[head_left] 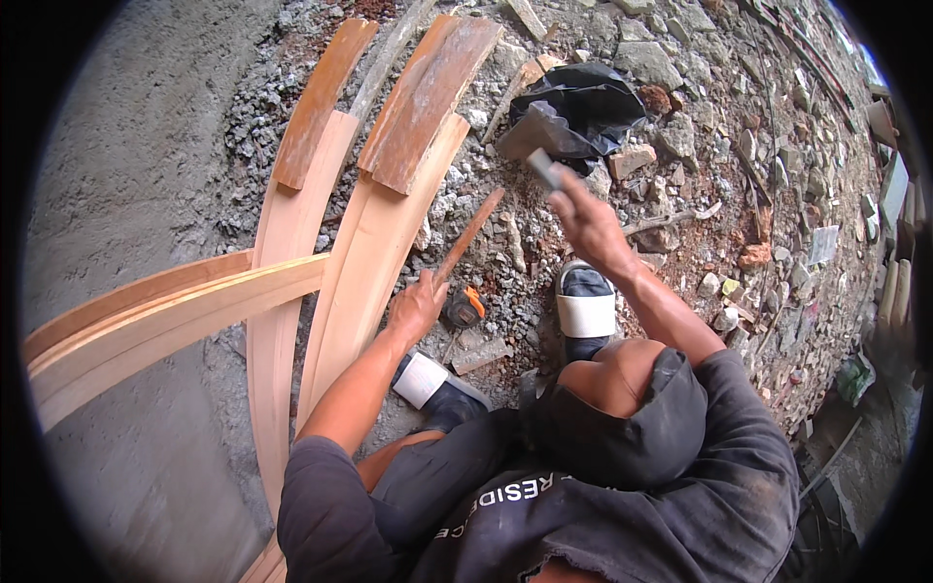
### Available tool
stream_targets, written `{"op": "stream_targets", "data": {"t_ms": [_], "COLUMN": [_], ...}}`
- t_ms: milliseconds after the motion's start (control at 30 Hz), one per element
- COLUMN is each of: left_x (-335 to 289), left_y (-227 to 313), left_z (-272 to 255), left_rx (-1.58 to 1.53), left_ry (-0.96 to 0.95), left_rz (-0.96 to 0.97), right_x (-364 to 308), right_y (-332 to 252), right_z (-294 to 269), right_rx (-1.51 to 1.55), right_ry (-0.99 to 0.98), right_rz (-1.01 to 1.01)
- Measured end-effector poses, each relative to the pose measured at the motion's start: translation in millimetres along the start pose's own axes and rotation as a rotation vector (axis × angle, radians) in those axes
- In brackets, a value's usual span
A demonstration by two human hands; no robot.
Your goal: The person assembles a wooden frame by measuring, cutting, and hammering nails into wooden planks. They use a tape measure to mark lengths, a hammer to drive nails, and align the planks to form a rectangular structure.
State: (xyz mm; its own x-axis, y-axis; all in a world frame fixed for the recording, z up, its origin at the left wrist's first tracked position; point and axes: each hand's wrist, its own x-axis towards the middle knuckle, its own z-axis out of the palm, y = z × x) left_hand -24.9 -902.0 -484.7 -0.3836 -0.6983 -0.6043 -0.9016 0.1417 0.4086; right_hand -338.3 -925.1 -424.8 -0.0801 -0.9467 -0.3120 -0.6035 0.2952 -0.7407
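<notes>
My left hand (pixel 416 309) is closed around the lower end of a narrow reddish-brown wooden stick (pixel 472 231), which slants up and to the right. My right hand (pixel 589 225) is raised in front of a black plastic bag (pixel 581 105). Its fingers are wrapped round a short grey bar-shaped object (pixel 542 167), smeared by motion, so its exact kind does not show. A black and orange tape measure (pixel 465 307) lies on the ground just right of my left hand. Left of that hand run long pale grooved wooden boards (pixel 362 262).
Two weathered brown wood pieces (pixel 326 102) (pixel 428 107) rest on the boards' far ends. A crossing pale timber (pixel 175 316) extends left over a grey concrete surface (pixel 146 185). Stones and broken brick (pixel 753 257) cover the ground to the right. My feet, in white-banded sandals (pixel 586 316), stand between.
</notes>
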Motion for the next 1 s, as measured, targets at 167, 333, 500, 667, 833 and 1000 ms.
{"op": "stream_targets", "data": {"t_ms": [167, 333, 500, 667, 833, 1000], "left_x": [-6, -25, -20, -3, -6, -7], "left_y": [3, 23, 38, 59, 64, 57], "left_z": [-15, -32, -71, -105, -145, -157], "left_rx": [-0.028, -0.069, 0.098, 0.124, 0.306, -0.273], "left_ry": [0.000, 0.261, 0.374, 0.474, 0.875, 0.935], "left_rz": [-0.022, 0.184, 0.344, 0.439, 0.588, 0.419], "right_x": [-8, -16, -8, 2, 7, 5], "right_y": [32, 69, -7, -48, -50, -45], "right_z": [4, -15, -55, -45, -47, -51], "right_rx": [0.029, -0.196, -0.270, -0.495, -0.196, -0.031], "right_ry": [-0.078, 0.060, 0.228, -0.177, -0.200, -0.201], "right_rz": [0.073, 0.182, -0.355, -0.590, -0.351, -0.282]}}
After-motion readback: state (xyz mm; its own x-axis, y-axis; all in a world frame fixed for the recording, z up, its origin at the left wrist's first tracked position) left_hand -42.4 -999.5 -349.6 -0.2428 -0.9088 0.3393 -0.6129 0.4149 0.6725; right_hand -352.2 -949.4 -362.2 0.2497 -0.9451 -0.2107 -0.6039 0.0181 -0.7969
